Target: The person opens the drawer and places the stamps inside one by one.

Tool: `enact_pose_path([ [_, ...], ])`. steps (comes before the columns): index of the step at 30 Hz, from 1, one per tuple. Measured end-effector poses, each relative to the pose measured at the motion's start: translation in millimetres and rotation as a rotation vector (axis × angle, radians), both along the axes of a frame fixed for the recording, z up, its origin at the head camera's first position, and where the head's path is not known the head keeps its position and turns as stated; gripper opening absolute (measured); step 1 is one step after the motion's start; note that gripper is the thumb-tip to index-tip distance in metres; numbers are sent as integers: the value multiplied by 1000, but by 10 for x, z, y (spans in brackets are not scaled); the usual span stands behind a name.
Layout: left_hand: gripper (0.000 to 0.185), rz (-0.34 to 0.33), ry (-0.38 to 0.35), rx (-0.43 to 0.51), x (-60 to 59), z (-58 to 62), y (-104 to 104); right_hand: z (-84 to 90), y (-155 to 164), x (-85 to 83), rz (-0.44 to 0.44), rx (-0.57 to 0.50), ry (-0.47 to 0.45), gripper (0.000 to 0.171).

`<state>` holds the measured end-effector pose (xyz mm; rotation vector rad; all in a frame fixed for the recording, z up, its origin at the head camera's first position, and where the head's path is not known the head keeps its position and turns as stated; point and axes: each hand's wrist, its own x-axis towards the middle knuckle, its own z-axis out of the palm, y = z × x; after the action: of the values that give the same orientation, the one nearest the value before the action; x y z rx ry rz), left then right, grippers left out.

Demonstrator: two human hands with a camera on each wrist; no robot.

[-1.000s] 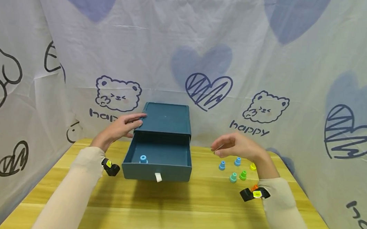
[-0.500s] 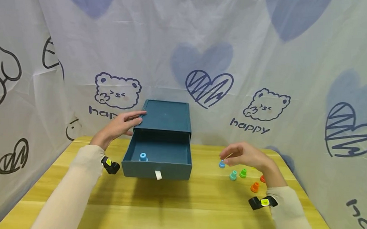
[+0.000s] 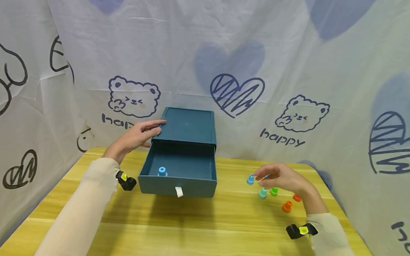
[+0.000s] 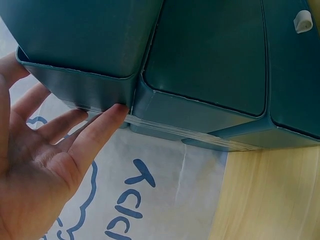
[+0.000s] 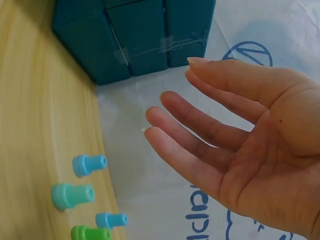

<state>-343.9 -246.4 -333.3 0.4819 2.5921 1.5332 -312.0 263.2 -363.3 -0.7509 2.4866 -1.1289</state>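
The small blue peg (image 3: 250, 179) stands upright on the table (image 3: 199, 228), at the near-left edge of a loose cluster of pegs to the right of the dark teal drawer box (image 3: 187, 131). The right hand (image 3: 281, 177) hovers just above and to the right of it, fingers (image 5: 195, 125) straight and relaxed, spread a little and holding nothing; the fingertips point left toward the peg, which lies just past them and slightly below. In the right wrist view the peg lies off the fingertips toward the table, with a teal peg (image 3: 262, 193), a green peg (image 3: 274, 191) and another blue peg (image 5: 111, 219) close beside it. Two orange pegs (image 3: 286, 206) sit nearer the wrist. The peg's long axis runs straight up from the table, stem on top.

The left hand (image 3: 135, 136) is well away from the pegs, on the far side of the box: its fingers (image 4: 95, 132) lie flat and straight against the left wall of the box's outer shell, pressing rather than gripping. The drawer (image 3: 179, 175) is pulled out toward the person, and one light blue peg (image 3: 162, 171) already stands inside it near the front left corner.

The right hand is by far the nearer one to the pegs on the table.
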Motion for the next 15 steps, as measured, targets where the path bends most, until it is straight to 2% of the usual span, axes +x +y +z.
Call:
enact_pose_path([
  [8, 58, -10, 19, -16, -24, 2, -9, -127, 101, -17, -81, 42, 67, 35],
  [15, 60, -27, 23, -47, -11, 11, 14, -324, 182, -50, -142, 24, 45, 35],
])
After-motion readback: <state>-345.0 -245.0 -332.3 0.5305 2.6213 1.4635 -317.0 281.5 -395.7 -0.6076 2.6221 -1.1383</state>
